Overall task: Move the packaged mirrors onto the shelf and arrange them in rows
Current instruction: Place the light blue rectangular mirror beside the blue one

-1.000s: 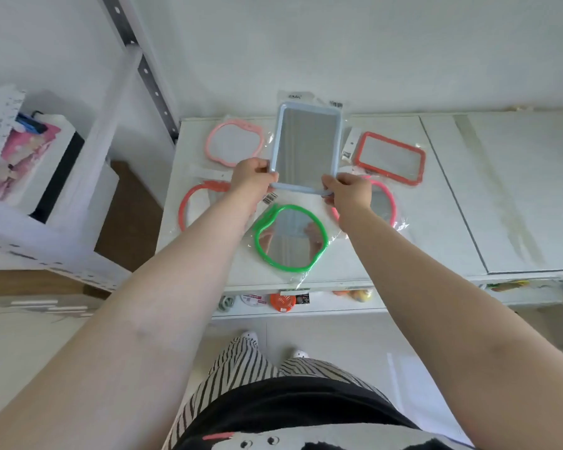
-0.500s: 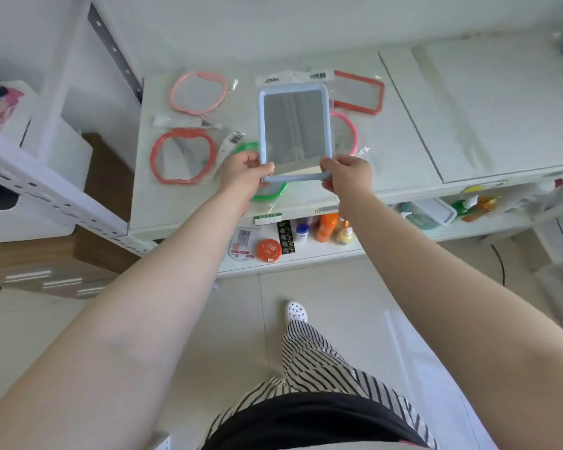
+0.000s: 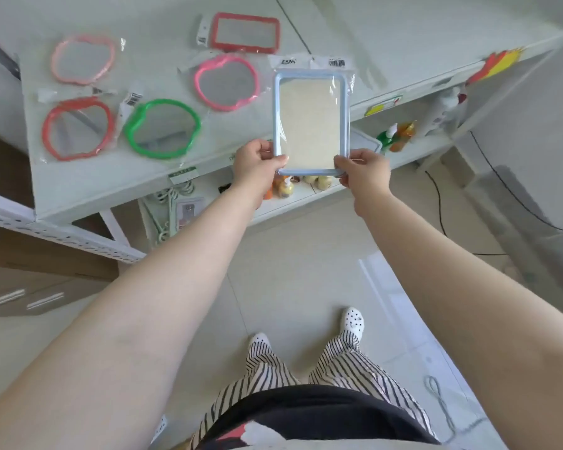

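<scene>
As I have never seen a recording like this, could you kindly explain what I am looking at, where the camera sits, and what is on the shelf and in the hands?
There is no machine here: a person wears a camera on the head, looking down past both bare arms. The left hand and right hand each have a grip on a bottom corner of a blue rectangular mirror in clear packaging, held at the front edge of a white shelf. On the shelf lie five more packaged mirrors: pale pink, red round, green, bright pink and red rectangular. Below are striped trousers and white shoes.
</scene>
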Demonstrator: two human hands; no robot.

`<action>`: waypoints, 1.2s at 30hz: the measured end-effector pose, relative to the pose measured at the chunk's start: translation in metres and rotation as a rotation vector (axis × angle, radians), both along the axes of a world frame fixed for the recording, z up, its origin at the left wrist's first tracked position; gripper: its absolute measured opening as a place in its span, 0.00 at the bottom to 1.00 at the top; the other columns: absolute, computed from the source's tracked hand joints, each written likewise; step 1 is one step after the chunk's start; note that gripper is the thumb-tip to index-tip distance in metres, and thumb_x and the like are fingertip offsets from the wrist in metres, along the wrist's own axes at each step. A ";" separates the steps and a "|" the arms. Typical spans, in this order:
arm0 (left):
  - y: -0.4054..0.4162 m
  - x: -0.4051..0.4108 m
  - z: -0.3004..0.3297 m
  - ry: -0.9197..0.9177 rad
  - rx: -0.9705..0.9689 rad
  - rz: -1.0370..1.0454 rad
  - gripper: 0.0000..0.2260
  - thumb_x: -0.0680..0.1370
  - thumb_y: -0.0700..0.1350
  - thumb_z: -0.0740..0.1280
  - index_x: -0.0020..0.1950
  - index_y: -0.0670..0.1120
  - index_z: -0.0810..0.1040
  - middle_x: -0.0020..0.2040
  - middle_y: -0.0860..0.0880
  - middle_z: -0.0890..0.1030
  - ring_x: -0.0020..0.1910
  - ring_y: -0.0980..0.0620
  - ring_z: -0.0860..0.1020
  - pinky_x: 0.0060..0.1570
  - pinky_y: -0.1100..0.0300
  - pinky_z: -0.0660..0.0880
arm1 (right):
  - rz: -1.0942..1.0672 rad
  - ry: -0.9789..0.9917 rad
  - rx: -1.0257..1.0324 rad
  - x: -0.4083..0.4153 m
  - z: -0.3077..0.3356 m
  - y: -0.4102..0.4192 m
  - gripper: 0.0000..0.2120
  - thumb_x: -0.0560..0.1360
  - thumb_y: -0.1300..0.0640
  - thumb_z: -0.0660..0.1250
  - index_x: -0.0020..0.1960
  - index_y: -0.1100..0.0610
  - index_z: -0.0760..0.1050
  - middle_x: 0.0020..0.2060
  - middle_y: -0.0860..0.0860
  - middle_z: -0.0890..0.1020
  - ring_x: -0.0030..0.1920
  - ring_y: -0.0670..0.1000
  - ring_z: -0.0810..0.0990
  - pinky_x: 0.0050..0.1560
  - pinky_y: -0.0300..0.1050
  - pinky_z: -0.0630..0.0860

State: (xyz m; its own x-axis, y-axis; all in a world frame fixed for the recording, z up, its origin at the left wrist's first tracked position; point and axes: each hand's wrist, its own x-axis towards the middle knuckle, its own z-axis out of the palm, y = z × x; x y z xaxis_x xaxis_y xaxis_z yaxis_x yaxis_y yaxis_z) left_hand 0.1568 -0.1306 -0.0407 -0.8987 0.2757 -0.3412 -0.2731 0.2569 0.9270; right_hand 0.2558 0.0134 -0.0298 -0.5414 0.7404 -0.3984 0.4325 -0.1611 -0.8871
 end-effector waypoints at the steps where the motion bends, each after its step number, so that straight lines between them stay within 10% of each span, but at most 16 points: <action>1: 0.017 0.008 0.000 -0.016 0.005 -0.016 0.06 0.72 0.37 0.70 0.43 0.46 0.75 0.40 0.48 0.79 0.29 0.52 0.75 0.29 0.61 0.73 | -0.020 -0.001 0.000 0.010 0.000 0.015 0.05 0.71 0.61 0.70 0.39 0.56 0.75 0.34 0.52 0.80 0.26 0.48 0.73 0.38 0.43 0.76; 16: 0.293 0.124 0.005 -0.028 0.067 -0.154 0.08 0.74 0.34 0.68 0.42 0.44 0.72 0.41 0.46 0.77 0.36 0.51 0.75 0.22 0.72 0.69 | -0.163 -0.010 0.003 0.135 0.002 0.281 0.09 0.69 0.63 0.72 0.33 0.55 0.75 0.28 0.50 0.78 0.28 0.49 0.73 0.41 0.45 0.76; 24: 0.382 0.101 0.005 -0.018 0.038 -0.190 0.08 0.73 0.34 0.69 0.42 0.44 0.72 0.39 0.48 0.77 0.41 0.48 0.77 0.37 0.60 0.80 | -0.197 -0.029 0.027 0.127 0.002 0.362 0.08 0.68 0.61 0.73 0.34 0.54 0.76 0.32 0.49 0.79 0.32 0.51 0.74 0.42 0.45 0.76; 31: 0.463 0.060 0.007 -0.028 0.027 -0.265 0.08 0.73 0.34 0.68 0.41 0.45 0.72 0.37 0.50 0.75 0.34 0.51 0.75 0.25 0.66 0.74 | -0.284 -0.025 0.041 0.090 0.005 0.434 0.04 0.68 0.62 0.73 0.43 0.59 0.79 0.36 0.53 0.80 0.30 0.49 0.74 0.36 0.41 0.76; 36: 0.508 0.027 0.009 -0.062 -0.003 -0.268 0.07 0.72 0.35 0.68 0.41 0.46 0.73 0.37 0.50 0.76 0.31 0.52 0.74 0.34 0.60 0.73 | -0.314 -0.034 0.046 0.059 0.004 0.478 0.05 0.67 0.62 0.73 0.42 0.59 0.80 0.32 0.51 0.79 0.28 0.49 0.72 0.36 0.41 0.74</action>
